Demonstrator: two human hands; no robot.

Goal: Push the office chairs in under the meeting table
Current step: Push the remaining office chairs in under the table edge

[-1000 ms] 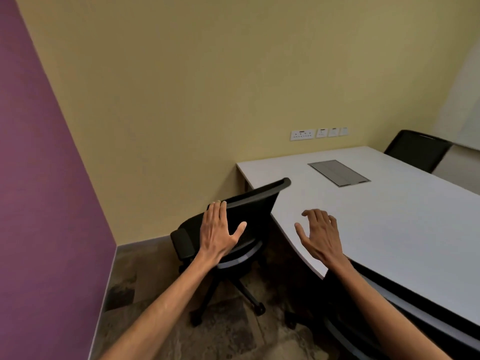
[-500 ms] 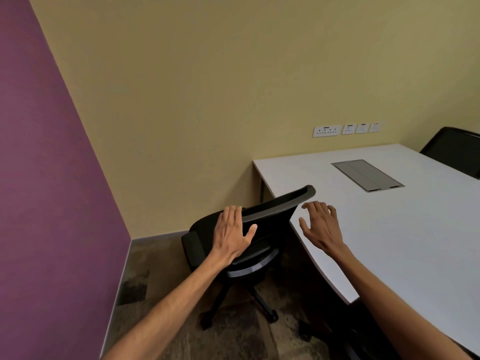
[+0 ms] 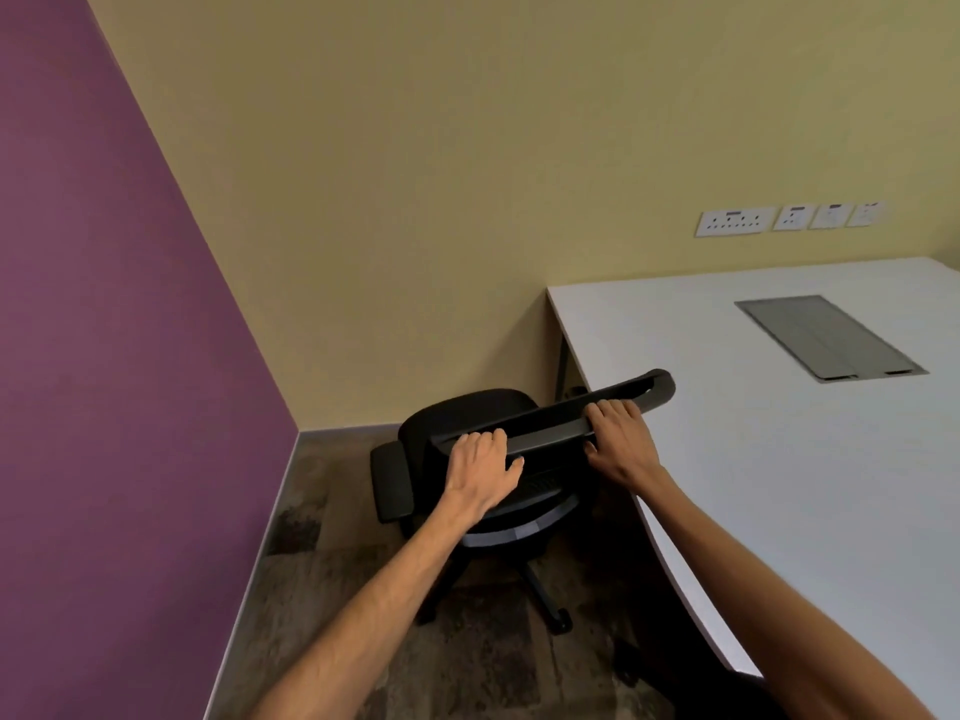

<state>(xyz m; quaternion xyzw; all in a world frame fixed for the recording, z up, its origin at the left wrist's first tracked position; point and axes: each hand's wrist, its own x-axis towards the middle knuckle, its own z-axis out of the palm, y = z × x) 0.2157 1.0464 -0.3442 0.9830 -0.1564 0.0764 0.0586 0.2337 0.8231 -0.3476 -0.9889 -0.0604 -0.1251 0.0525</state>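
A black office chair (image 3: 467, 423) on castors stands at the near left corner of the white meeting table (image 3: 779, 459), turned at an angle with its seat toward the yellow wall. Its backrest's top rail (image 3: 550, 418) runs from lower left to upper right and overlaps the table edge. My left hand (image 3: 480, 472) grips the left part of that rail, fingers over the top. My right hand (image 3: 621, 441) grips the rail further right, beside the table edge.
A purple wall (image 3: 104, 356) closes the left side and meets the yellow wall (image 3: 467, 174) in the corner behind the chair. A grey cable hatch (image 3: 826, 337) sits in the tabletop. Wall sockets (image 3: 735, 220) hang above the table. The floor (image 3: 332, 563) is dark patterned carpet.
Both hands have gone from hovering open near the backrest to gripping its top rail. The view has shifted left and closer, and the far chair has left the frame.
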